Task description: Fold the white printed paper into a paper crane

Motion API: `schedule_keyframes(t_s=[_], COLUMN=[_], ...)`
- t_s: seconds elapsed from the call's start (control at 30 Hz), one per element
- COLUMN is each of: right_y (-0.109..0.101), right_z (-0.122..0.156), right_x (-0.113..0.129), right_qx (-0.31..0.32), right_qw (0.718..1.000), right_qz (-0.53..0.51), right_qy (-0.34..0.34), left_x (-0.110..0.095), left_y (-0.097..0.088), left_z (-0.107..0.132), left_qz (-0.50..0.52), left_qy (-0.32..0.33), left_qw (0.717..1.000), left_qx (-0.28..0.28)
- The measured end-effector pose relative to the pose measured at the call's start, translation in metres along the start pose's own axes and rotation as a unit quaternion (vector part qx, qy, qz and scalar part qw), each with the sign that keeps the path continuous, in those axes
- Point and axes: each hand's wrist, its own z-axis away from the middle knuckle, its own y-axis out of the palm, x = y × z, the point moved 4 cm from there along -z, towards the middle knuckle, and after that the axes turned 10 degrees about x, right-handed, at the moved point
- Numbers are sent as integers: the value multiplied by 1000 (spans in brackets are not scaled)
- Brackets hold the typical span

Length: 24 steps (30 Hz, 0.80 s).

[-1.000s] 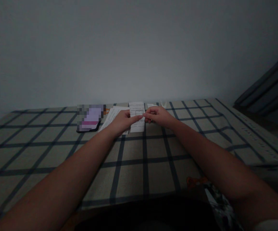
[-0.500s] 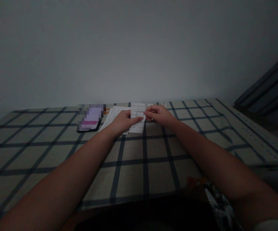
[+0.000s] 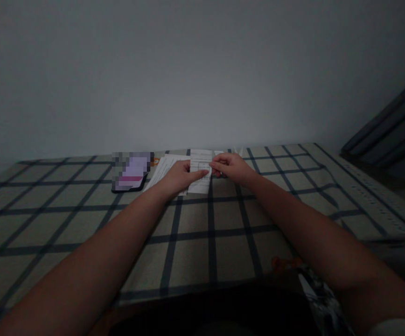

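A narrow white printed paper slip (image 3: 200, 185), much like a receipt, is held up between my hands over the table. My left hand (image 3: 181, 177) grips its left side, thumb across the front and fingers behind. At the right edge, my right hand (image 3: 233, 167) pinches the slip between thumb and forefinger, the other fingers curled. More white printed papers (image 3: 164, 169) lie on the cloth to the left, partly under my left hand. Behind my right hand, some white paper (image 3: 238, 151) shows only in part. The print is too small to read.
A phone (image 3: 132, 172) with a lit, partly blurred screen lies left of the papers. The table wears a checked cloth (image 3: 188, 252). A plain wall (image 3: 202, 74) rises behind it, and a dark striped curtain (image 3: 391, 116) hangs at the right.
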Motion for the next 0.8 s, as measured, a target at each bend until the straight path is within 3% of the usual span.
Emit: schedule_keyframes(t_s=[0.8], right_y=[2], right_z=[-1], right_x=[1], right_qx=[-1], right_qw=[1000], right_qz=[-22], right_qy=[-4], left_x=[-1], left_y=[1], left_z=[1], left_qz=[32], left_qy=[6], left_qw=[999], left_qx=[-26])
